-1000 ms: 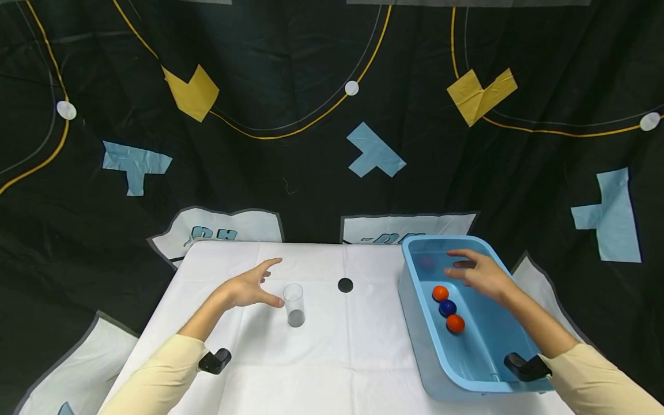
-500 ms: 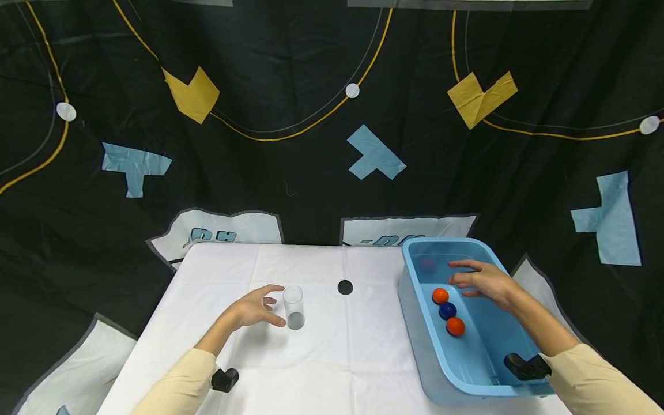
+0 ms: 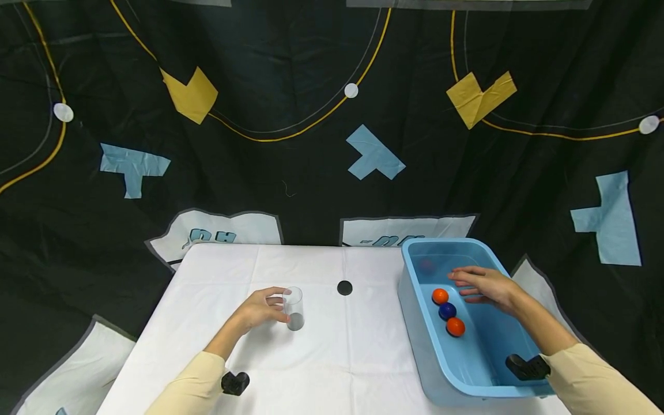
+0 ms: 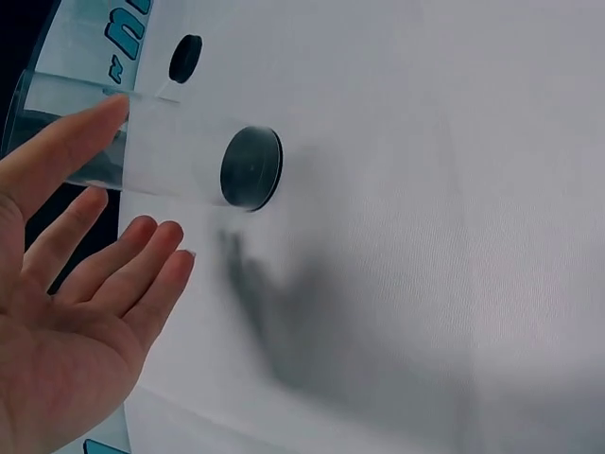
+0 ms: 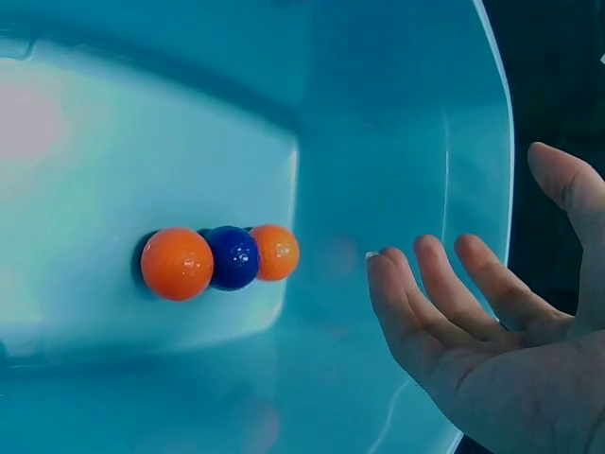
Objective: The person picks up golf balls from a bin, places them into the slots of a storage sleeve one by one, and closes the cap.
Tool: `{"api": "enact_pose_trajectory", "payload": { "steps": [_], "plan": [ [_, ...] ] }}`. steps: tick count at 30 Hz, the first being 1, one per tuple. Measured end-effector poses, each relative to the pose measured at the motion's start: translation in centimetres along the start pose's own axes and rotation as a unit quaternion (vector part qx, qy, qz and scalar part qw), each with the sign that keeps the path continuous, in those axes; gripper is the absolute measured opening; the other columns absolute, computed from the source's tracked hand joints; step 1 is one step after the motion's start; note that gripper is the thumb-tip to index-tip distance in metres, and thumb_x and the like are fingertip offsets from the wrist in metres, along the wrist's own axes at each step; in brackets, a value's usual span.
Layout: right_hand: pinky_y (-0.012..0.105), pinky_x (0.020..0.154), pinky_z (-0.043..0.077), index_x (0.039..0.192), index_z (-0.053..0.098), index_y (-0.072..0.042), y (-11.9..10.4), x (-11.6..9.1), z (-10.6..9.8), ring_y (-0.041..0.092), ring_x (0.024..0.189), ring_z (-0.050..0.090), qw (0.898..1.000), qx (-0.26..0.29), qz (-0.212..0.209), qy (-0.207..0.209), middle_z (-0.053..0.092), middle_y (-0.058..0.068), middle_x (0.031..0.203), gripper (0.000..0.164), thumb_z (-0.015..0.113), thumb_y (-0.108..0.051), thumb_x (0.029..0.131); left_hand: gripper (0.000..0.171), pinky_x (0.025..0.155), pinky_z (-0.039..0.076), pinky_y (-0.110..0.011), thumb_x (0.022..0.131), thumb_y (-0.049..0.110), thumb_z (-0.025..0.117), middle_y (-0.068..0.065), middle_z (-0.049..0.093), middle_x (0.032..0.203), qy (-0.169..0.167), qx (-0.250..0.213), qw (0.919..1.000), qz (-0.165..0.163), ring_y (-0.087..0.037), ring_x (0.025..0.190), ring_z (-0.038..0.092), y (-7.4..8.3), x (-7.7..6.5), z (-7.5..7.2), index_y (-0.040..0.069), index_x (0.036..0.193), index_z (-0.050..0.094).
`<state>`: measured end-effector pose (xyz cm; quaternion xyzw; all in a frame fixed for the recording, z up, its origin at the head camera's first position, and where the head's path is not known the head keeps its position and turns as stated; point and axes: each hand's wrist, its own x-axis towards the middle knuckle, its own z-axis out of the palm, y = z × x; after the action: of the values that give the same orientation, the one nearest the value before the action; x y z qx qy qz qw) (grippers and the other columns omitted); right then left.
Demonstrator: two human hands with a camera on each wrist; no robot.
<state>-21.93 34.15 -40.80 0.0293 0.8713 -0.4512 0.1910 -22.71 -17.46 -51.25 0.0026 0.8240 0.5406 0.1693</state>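
Note:
A clear, straight-sided cup (image 3: 297,301) stands upright on the white table over a dark round base (image 4: 252,170). My left hand (image 3: 261,308) is at its left side, thumb and forefinger spread along the cup and the other fingers loosely bent. In the left wrist view the thumb overlaps the clear wall. My right hand (image 3: 490,287) hovers over the blue tub (image 3: 415,323), fingers loose and holding nothing. Below it, in a row on the tub floor, lie an orange ball (image 5: 177,264), a dark blue ball (image 5: 233,257) and another orange ball (image 5: 277,253).
A flat black disc (image 3: 344,287) lies on the white tablecloth (image 3: 311,369) between cup and tub. Behind the table hangs a black cloth (image 3: 290,184) with yellow and blue tape shapes. The tub's high walls surround the balls.
My left hand has moved right and down, so its fingertips are now at the cup. The right hand has dropped slightly over the tub. The cup and balls stay where they were.

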Motion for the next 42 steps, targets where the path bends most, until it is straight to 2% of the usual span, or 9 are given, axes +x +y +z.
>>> {"api": "enact_pose_trajectory", "payload": {
  "steps": [6, 13, 18, 23, 25, 28, 34, 38, 42],
  "plan": [
    [0.051, 0.097, 0.055, 0.15, 0.033, 0.01, 0.4, 0.0, 0.0, 0.043, 0.119, 0.065, 1.0, -0.008, 0.001, -0.001, 0.049, 0.036, 0.144, 0.08, 0.052, -0.051, 0.102, 0.062, 0.106, 0.049, -0.051, 0.068, 0.003, 0.089, -0.019, 0.071, 0.126, 0.014, 0.004, 0.9999, 0.005, -0.031, 0.12, 0.066, 0.2, 0.3, 0.4, 0.003, 0.126, 0.068],
    [0.052, 0.097, 0.055, 0.15, 0.033, 0.01, 0.8, 0.0, -0.1, 0.048, 0.123, 0.061, 1.0, -0.014, 0.004, -0.006, 0.047, 0.037, 0.145, 0.077, 0.048, -0.05, 0.104, 0.057, 0.111, 0.043, -0.054, 0.068, 0.003, 0.087, -0.017, 0.067, 0.133, 0.006, -0.006, 1.0, 0.003, -0.038, 0.129, 0.06, 0.5, 0.4, 0.6, 0.005, 0.123, 0.071],
    [0.052, 0.099, 0.054, 0.15, 0.035, 0.009, 0.8, 0.1, -0.1, 0.049, 0.126, 0.058, 1.0, -0.012, 0.012, -0.009, 0.047, 0.036, 0.146, 0.075, 0.047, -0.05, 0.105, 0.049, 0.112, 0.042, -0.054, 0.07, 0.006, 0.087, -0.016, 0.069, 0.131, 0.012, -0.008, 0.9999, 0.007, -0.041, 0.132, 0.057, 0.9, 0.4, 0.7, 0.008, 0.116, 0.075],
    [0.053, 0.1, 0.054, 0.15, 0.036, 0.008, 1.0, 0.2, -0.2, 0.05, 0.128, 0.056, 1.0, -0.009, 0.016, -0.012, 0.044, 0.036, 0.149, 0.076, 0.047, -0.052, 0.104, 0.044, 0.108, 0.047, -0.051, 0.072, 0.01, 0.087, -0.012, 0.074, 0.12, 0.016, -0.006, 0.9998, 0.014, -0.032, 0.121, 0.064, 1.5, 0.6, 0.8, 0.008, 0.113, 0.074],
    [0.053, 0.1, 0.053, 0.15, 0.035, 0.009, 1.1, 0.2, -0.3, 0.051, 0.128, 0.056, 1.0, -0.01, 0.018, -0.013, 0.043, 0.037, 0.149, 0.079, 0.048, -0.053, 0.103, 0.042, 0.107, 0.047, -0.05, 0.073, 0.013, 0.086, -0.011, 0.077, 0.114, 0.017, 0.003, 0.9997, 0.017, -0.026, 0.116, 0.066, 1.7, 0.7, 0.8, 0.007, 0.113, 0.073],
    [0.053, 0.1, 0.053, 0.151, 0.033, 0.009, 1.1, 0.2, -0.5, 0.051, 0.129, 0.055, 1.0, -0.013, 0.022, -0.013, 0.042, 0.037, 0.15, 0.082, 0.048, -0.055, 0.103, 0.04, 0.109, 0.045, -0.052, 0.074, 0.015, 0.084, -0.011, 0.078, 0.108, 0.013, 0.009, 0.9997, 0.02, -0.024, 0.11, 0.069, 2.2, 0.8, 0.8, 0.006, 0.111, 0.072],
    [0.054, 0.102, 0.052, 0.153, 0.03, 0.009, 0.9, 0.5, -0.7, 0.052, 0.131, 0.053, 0.999, -0.01, 0.033, -0.021, 0.038, 0.038, 0.152, 0.083, 0.048, -0.055, 0.102, 0.041, 0.109, 0.04, -0.056, 0.076, 0.016, 0.083, -0.014, 0.077, 0.112, -0.005, -0.007, 0.9999, 0.013, -0.021, 0.103, 0.071, 3.3, 0.9, 0.6, 0.006, 0.112, 0.068],
    [0.053, 0.102, 0.052, 0.153, 0.032, 0.006, 0.7, 0.8, -0.9, 0.052, 0.133, 0.051, 0.999, -0.001, 0.037, -0.033, 0.034, 0.037, 0.155, 0.079, 0.044, -0.054, 0.104, 0.042, 0.107, 0.041, -0.055, 0.078, 0.017, 0.082, -0.013, 0.077, 0.111, -0.013, -0.006, 0.9997, 0.019, -0.019, 0.097, 0.073, 4.0, 0.9, 0.6, 0.006, 0.116, 0.067],
    [0.051, 0.102, 0.053, 0.155, 0.03, 0.006, 0.2, 1.1, -1.0, 0.052, 0.135, 0.048, 0.998, 0.006, 0.043, -0.042, 0.032, 0.037, 0.156, 0.083, 0.043, -0.058, 0.103, 0.044, 0.106, 0.045, -0.054, 0.078, 0.018, 0.083, -0.009, 0.078, 0.109, -0.016, 0.001, 0.9994, 0.03, -0.02, 0.099, 0.074, 4.7, 0.8, 0.5, 0.007, 0.119, 0.069]
  ]
}}
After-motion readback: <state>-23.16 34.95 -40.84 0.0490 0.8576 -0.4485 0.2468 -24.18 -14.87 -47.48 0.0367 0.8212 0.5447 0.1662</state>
